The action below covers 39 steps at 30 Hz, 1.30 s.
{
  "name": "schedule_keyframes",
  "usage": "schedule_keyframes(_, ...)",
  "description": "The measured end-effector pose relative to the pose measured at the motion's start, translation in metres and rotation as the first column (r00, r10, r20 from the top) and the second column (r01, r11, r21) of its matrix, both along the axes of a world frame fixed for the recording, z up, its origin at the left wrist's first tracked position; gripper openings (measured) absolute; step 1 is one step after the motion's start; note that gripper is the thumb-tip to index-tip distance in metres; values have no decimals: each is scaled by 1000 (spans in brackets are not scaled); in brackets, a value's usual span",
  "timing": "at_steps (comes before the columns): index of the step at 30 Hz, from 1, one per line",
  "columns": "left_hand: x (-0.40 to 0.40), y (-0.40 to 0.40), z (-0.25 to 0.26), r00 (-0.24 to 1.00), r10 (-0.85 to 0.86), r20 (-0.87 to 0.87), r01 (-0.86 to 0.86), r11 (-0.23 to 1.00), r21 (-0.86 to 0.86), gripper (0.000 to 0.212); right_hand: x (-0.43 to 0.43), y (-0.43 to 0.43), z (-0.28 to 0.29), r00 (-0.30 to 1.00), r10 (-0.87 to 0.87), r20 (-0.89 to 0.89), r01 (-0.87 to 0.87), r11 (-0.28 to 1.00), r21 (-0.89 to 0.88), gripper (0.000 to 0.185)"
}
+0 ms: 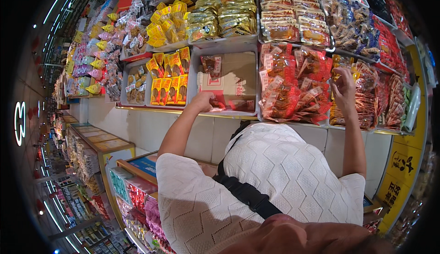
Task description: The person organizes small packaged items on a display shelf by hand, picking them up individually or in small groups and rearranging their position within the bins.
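My left hand (202,101) is at the front left corner of a translucent plastic bin (257,82), its fingers curled beside a red packet (218,101). Whether the fingers grip that packet is hidden. Brown printed cardboard (237,70) lines the bin. A sealed snack packet (211,64) lies at its back left, and a few more red packets (242,105) lie along its front. My right hand (343,85) is raised over the border between a pile of red-ended snack packets (295,82) and a bin of red and yellow packets (361,96). Its fingers are bent and apart, with nothing visible between them.
Yellow packets (168,90) fill the bin on the left. Behind are gold packets (223,8) and rows of clear-fronted packets (295,11). A gold-trimmed edge (227,115) runs along the display front. Behind me on the left stands another snack display (141,199).
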State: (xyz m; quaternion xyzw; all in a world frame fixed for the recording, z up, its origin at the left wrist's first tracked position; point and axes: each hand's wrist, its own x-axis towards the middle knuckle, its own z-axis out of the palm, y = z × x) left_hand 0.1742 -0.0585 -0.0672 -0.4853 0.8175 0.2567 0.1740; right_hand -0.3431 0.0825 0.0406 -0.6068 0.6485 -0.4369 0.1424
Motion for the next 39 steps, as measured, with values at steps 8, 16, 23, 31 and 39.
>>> schedule_keyframes(8, 16, -18, -16, 969, -107, -221, 158, 961, 226, 45, 74, -17, 30, 990, 125, -71, -124, 992, 18, 32)
schedule_keyframes(16, 3, -61, -4, 938, 132, -320, -153, 987, -42, 51, 134, -30, 34, 962, 232, -142, -223, 972, 81, 27)
schedule_keyframes(23, -37, -114, -42, 679, 637, -366, -723, 666, -183, 62, 169, -31, 33, 942, 276, -192, -264, 961, 86, 25)
schedule_keyframes(31, -54, -120, -45, 642, 629, -439, -761, 594, -261, 64, 181, -16, 15, 966, 237, -108, -226, 969, 104, 27)
schedule_keyframes(39, -38, -126, -63, -81, 873, -480, -445, 399, 802, 28, 206, -16, 19, 945, 284, 161, -315, 923, 219, 23)
